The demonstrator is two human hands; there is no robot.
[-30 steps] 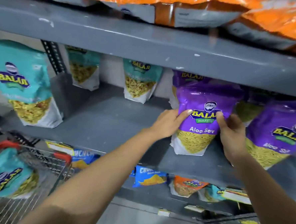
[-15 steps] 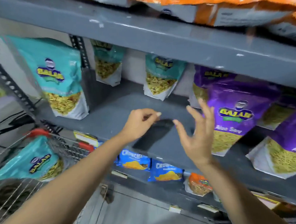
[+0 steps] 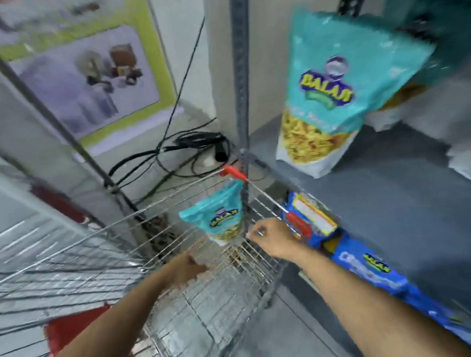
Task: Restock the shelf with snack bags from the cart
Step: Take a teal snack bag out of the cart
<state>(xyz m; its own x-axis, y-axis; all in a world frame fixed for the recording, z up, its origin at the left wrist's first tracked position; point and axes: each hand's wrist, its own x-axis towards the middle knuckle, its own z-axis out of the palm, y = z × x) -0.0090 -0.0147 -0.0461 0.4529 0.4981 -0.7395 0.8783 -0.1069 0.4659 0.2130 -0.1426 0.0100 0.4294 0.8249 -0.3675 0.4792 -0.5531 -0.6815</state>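
Observation:
A teal snack bag stands in the far corner of the wire cart. My right hand is over the cart's rim, its curled fingers right at the bag's right edge; the blur hides whether they grip it. Just below the bag, my left hand reaches down into the cart with its fingers hidden. A larger teal bag stands upright on the grey shelf at the right.
The shelf's upright post stands right behind the cart's red-capped corner. Blue snack bags lie on the lower shelf beside my right arm. Black cables lie on the floor by the wall.
The view has swung left and down from the purple bags on the shelf to the cart. Both hands have left the shelf and dropped to the teal bag in the cart.

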